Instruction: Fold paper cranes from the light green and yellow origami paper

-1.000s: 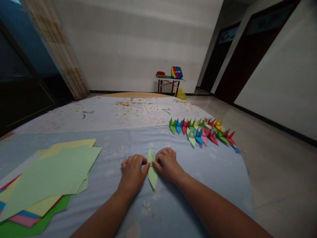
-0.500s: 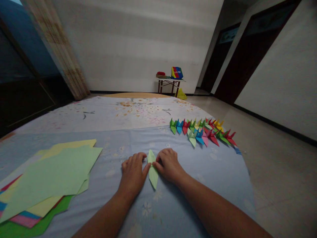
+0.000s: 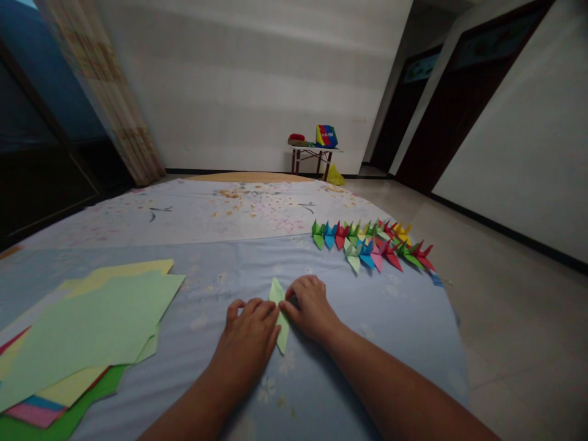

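A narrow, diamond-shaped piece of folded light green origami paper (image 3: 277, 290) lies lengthwise on the blue flowered cloth, pointing away from me. My left hand (image 3: 250, 331) presses on its left edge near the middle, the fingers together and bent, the thumb lower along the edge. On the opposite side, my right hand (image 3: 309, 306) is curled, thumb and forefinger closed at the paper's right edge. Fingertips cover the middle of the strip, so the crease there is partly hidden.
To the left lies a stack of coloured paper sheets (image 3: 105, 318), light green on top. Folded paper cranes (image 3: 367, 245) in several colours stand in rows at the right table edge. A small side table (image 3: 316, 149) with a colourful box stands by the far wall.
My left hand has shifted: its fingertips now rest on the paper's middle and its thumb has slid lower. The right hand stays at the right edge. The view has moved slightly.
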The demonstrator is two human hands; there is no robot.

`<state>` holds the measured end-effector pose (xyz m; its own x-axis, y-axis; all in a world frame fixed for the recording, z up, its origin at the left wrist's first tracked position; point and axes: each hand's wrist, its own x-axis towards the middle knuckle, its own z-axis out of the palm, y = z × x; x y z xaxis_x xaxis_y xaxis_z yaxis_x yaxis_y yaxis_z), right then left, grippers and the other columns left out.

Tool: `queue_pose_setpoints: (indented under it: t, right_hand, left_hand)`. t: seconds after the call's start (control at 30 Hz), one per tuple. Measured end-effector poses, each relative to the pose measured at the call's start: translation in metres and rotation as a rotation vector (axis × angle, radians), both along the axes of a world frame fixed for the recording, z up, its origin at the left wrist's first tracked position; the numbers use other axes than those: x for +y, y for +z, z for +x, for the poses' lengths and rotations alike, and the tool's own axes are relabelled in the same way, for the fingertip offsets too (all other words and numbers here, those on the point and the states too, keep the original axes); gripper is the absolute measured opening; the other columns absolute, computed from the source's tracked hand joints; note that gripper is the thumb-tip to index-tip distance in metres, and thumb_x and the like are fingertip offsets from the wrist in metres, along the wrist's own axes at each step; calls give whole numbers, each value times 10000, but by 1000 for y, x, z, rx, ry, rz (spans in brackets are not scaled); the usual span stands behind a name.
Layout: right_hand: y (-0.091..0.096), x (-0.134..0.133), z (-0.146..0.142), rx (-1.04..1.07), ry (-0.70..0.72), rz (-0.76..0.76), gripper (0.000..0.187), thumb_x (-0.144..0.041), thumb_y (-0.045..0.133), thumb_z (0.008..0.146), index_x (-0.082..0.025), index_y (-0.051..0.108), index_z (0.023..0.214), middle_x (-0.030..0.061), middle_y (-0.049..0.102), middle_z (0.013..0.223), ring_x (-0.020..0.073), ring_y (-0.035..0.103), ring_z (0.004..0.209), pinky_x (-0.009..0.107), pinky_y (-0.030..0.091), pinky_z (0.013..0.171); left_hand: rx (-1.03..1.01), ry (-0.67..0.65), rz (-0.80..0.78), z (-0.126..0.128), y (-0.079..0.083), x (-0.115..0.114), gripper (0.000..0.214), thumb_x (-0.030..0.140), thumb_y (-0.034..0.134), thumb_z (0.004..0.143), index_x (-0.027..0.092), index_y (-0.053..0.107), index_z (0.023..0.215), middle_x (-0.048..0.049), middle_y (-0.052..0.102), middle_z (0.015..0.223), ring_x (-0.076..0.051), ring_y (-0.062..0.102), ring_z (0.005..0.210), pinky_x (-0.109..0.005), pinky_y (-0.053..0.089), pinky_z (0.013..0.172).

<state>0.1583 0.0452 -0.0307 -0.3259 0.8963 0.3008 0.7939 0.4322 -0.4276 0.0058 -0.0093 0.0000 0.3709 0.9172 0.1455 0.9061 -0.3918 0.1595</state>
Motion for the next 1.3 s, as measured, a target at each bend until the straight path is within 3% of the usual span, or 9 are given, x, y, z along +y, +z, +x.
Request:
queue_pose_setpoints:
  t: [0.2, 0.37, 0.73, 1.1, 1.3]
  right_hand:
    - [8, -8, 9, -23, 113, 147, 103, -290, 575, 819, -285, 660, 875, 11, 583, 1082, 221, 372, 1127, 431, 150, 1008]
    - [11, -11, 11, -95, 157, 112, 143, -335, 556, 832, -341, 695, 861, -9, 604, 1100, 248, 326, 1207, 483, 73, 1027]
    - [19, -14, 17, -131, 198, 64, 177, -342, 569, 803, -371, 687, 932, -11, 596, 1124, 275, 281, 1257, 511, 53, 1021]
    - [19, -13, 16, -144, 221, 7, 165, -327, 555, 810, -340, 693, 898, -3, 634, 1035, 270, 309, 1249, 509, 87, 1017]
    - [18, -15, 12, -110, 196, 64, 174, -351, 539, 824, -299, 684, 904, 7, 632, 1039, 255, 330, 1230, 494, 75, 1029]
  left_hand:
    - [5, -7, -5, -2, -1, 1, 273, 218, 436, 855, 249, 600, 1071, -48, 627, 1107, -251, 491, 1073, -468, 224, 927]
    - [-5, -8, -12, -4, -4, 1, 283, 213, 456, 846, 256, 602, 1084, -51, 619, 1145, -271, 476, 1107, -487, 213, 924]
    - [-24, -7, 30, -10, -2, 0, 271, 218, 468, 847, 280, 620, 1063, -25, 647, 1120, -300, 419, 1190, -521, 166, 953]
    - [-88, 0, -5, -14, -1, 9, 235, 266, 459, 853, 309, 675, 937, -7, 666, 1065, -281, 459, 1100, -500, 193, 909]
    - [-111, -25, -10, -16, -1, 10, 234, 274, 462, 851, 317, 678, 928, -3, 664, 1050, -254, 474, 1058, -465, 217, 883]
